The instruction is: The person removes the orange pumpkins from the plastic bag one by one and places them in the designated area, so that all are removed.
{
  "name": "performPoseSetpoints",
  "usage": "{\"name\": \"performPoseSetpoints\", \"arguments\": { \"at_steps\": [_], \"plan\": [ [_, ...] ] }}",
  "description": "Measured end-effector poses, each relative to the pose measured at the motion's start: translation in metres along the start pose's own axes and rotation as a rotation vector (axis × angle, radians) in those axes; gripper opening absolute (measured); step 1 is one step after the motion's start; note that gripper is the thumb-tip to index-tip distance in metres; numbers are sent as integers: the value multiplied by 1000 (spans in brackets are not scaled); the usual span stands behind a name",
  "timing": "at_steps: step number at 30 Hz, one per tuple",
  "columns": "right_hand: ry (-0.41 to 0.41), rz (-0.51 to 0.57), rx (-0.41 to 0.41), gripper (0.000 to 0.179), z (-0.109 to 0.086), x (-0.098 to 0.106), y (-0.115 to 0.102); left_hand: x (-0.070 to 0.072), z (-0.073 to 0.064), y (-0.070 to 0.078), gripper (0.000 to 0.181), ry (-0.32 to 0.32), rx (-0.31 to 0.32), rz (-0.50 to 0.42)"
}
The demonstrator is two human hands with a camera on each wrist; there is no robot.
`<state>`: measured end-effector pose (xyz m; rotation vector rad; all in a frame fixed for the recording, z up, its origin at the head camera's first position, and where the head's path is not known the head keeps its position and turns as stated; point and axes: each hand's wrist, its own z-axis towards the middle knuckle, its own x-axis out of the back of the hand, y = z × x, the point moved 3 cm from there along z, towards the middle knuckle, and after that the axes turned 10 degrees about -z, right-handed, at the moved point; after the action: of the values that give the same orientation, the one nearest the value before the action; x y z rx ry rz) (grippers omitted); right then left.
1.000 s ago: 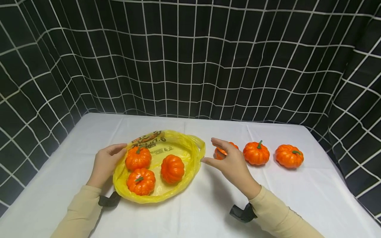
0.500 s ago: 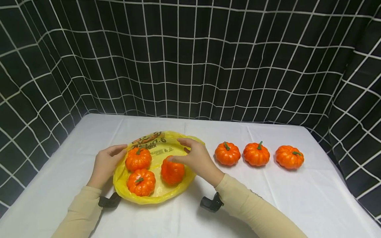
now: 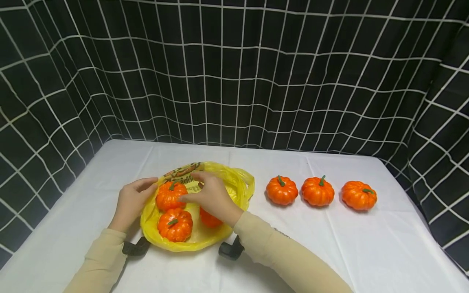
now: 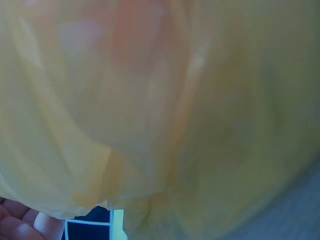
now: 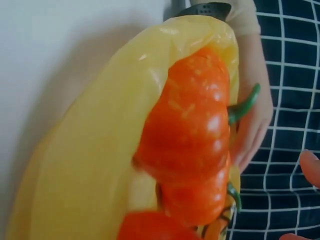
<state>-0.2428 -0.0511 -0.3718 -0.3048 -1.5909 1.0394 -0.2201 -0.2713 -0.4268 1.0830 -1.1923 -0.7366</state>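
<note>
In the head view, a yellow plastic bag (image 3: pixel 183 246) lies with its mouth spread wide, holding three orange toy pumpkins. One pumpkin (image 3: pixel 167 198) sits at the back left, another (image 3: pixel 176 230) at the front left. The third (image 3: pixel 209 219) is partly covered by my right hand (image 3: pixel 212 197). That hand hovers over the bag with thumb and fingers apart and nothing between them, thumb tip beside the back-left pumpkin. My left hand (image 3: pixel 133 201) pinches the bag's left rim with thumb and forefinger. Yellow film (image 4: pixel 150 110) fills most of the left wrist view.
Three more pumpkins stand in a row on the white cloth to the right: one nearest the bag (image 3: pixel 281 190), a middle one (image 3: pixel 318 191) and one farthest right (image 3: pixel 359 195). A black curtain (image 3: pixel 234 73) with white grid lines encloses the table's back and sides.
My right hand has moved left from beside the table pumpkins, across the bag's right rim, to over its middle. My left hand stays at the rim. The pumpkins stay where they were.
</note>
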Motion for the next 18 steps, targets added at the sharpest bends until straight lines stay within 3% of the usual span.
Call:
{"name": "performPoseSetpoints", "arguments": {
  "at_steps": [7, 12, 18],
  "plan": [
    [-23, 10, -72, 75, 8, -19, -9, 1, 2, 1, 41, -5, -5, 1],
    [4, -13, -92, 75, 18, -31, -10, 0, 3, 2, 41, -3, -5, -8],
    [6, 43, -137, 81, 25, -47, -8, 1, 1, 2, 41, -6, 8, -12]
  ]
}}
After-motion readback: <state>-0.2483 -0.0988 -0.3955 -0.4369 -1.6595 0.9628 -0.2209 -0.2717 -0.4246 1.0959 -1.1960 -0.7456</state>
